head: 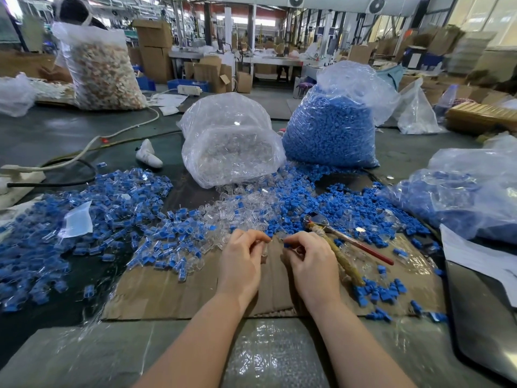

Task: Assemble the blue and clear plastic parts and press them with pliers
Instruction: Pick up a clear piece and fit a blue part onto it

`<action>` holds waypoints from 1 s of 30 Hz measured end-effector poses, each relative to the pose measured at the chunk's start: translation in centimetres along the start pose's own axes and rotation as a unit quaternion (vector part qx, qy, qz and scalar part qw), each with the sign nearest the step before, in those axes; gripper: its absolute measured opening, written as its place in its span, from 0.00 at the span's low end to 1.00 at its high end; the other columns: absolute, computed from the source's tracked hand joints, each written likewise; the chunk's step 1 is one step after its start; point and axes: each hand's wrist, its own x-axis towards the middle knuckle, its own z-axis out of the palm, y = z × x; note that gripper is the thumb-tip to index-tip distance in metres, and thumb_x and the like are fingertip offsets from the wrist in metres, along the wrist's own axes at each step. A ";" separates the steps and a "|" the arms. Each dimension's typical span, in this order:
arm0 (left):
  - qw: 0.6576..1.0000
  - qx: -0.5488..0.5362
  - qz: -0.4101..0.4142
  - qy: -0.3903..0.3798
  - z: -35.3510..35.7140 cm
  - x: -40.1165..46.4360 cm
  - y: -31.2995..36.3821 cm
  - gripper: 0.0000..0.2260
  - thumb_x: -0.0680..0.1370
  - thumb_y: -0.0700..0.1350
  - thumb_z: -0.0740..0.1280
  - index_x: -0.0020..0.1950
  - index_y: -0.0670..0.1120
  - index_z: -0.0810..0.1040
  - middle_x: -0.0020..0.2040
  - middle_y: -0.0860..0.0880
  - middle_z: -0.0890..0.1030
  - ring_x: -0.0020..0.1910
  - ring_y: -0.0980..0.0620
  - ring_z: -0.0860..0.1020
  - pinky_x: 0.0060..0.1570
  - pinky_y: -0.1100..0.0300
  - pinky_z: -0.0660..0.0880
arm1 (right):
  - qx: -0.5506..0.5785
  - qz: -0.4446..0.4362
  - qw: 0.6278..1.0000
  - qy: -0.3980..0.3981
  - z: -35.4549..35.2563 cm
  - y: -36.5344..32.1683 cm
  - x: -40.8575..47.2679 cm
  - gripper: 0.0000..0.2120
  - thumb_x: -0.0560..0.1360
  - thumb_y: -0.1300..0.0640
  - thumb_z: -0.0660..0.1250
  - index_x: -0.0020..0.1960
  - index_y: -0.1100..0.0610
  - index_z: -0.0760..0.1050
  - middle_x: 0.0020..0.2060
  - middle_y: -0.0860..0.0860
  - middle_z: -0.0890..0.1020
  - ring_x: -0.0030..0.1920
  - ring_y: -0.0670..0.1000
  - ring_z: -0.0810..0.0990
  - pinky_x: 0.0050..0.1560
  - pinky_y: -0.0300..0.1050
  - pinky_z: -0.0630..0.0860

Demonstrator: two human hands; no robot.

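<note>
- Left hand (242, 259): fingers pinch a clear plastic part (264, 249) above the cardboard sheet (173, 292) near the tabletop's front edge.
- Right hand (313, 260): fingers pinch a blue plastic part (287, 245), just beside the clear one.
- Pliers (340, 242) lie on the cardboard, right of the right hand.

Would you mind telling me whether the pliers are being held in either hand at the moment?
No, the pliers lie on the cardboard beside the right hand, and neither it nor the left hand grips them.
</note>
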 end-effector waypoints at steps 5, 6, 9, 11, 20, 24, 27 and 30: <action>1.000 0.002 0.003 0.000 0.0 0.0 -0.2 0.04 0.76 0.41 0.67 0.45 0.50 0.80 0.41 0.57 0.76 0.40 0.63 0.73 0.40 0.80 0.65 | 0.058 0.011 0.998 0.008 -0.1 0.0 -0.2 0.03 0.72 0.63 0.70 0.45 0.57 0.82 0.40 0.48 0.82 0.44 0.48 0.79 0.50 0.44 0.75; 1.000 -0.005 -0.002 -0.003 0.1 0.0 -0.3 0.03 0.76 0.42 0.67 0.45 0.50 0.80 0.41 0.56 0.78 0.41 0.62 0.75 0.40 0.79 0.66 | 0.067 0.015 0.998 0.015 -0.2 0.0 -0.3 0.03 0.72 0.63 0.70 0.44 0.57 0.82 0.39 0.47 0.82 0.43 0.47 0.79 0.49 0.41 0.75; 0.999 -0.025 -0.013 -0.014 0.1 -0.1 -0.6 0.07 0.74 0.38 0.69 0.45 0.51 0.79 0.42 0.53 0.80 0.42 0.60 0.77 0.42 0.76 0.70 | 0.087 0.026 0.996 0.026 -0.2 0.1 -0.4 0.03 0.73 0.62 0.70 0.44 0.55 0.81 0.37 0.43 0.81 0.40 0.43 0.78 0.44 0.33 0.73; 0.998 -0.055 -0.028 -0.017 0.1 -0.2 -0.6 0.12 0.74 0.34 0.68 0.49 0.51 0.77 0.42 0.53 0.79 0.42 0.61 0.77 0.41 0.76 0.71 | 0.095 0.031 0.995 0.024 -0.1 0.1 -0.4 0.03 0.73 0.61 0.70 0.43 0.54 0.81 0.36 0.41 0.80 0.39 0.42 0.78 0.42 0.30 0.72; 0.986 -0.144 -0.076 -0.021 0.2 0.1 -0.9 0.10 0.75 0.35 0.68 0.40 0.50 0.76 0.34 0.51 0.81 0.34 0.58 0.80 0.36 0.68 0.76 | 0.097 0.015 0.995 -0.017 -0.1 -0.1 -0.5 0.02 0.74 0.56 0.69 0.43 0.54 0.78 0.38 0.47 0.81 0.42 0.47 0.78 0.46 0.45 0.75; 0.981 -0.169 -0.089 -0.038 0.2 0.1 -0.9 0.08 0.75 0.35 0.67 0.42 0.47 0.75 0.37 0.44 0.81 0.38 0.48 0.81 0.41 0.57 0.80 | 0.094 0.009 0.995 -0.013 -0.1 -0.1 -0.5 0.03 0.75 0.55 0.68 0.43 0.54 0.77 0.38 0.47 0.80 0.42 0.47 0.78 0.46 0.46 0.75; 0.981 -0.168 -0.076 -0.056 0.0 0.0 -0.8 0.08 0.75 0.34 0.66 0.42 0.47 0.75 0.37 0.44 0.80 0.38 0.50 0.81 0.40 0.59 0.79 | 0.092 0.004 0.996 -0.009 -0.1 -0.2 -0.6 0.03 0.75 0.56 0.68 0.44 0.55 0.78 0.38 0.47 0.80 0.42 0.48 0.77 0.46 0.47 0.75; 0.980 -0.173 -0.069 -0.076 -0.1 -0.1 -0.7 0.08 0.76 0.33 0.65 0.45 0.47 0.75 0.39 0.43 0.80 0.37 0.54 0.81 0.39 0.63 0.78 | 0.075 -0.006 0.997 -0.013 -0.2 -0.2 -0.6 0.03 0.75 0.56 0.68 0.43 0.55 0.77 0.38 0.48 0.80 0.41 0.48 0.77 0.45 0.46 0.74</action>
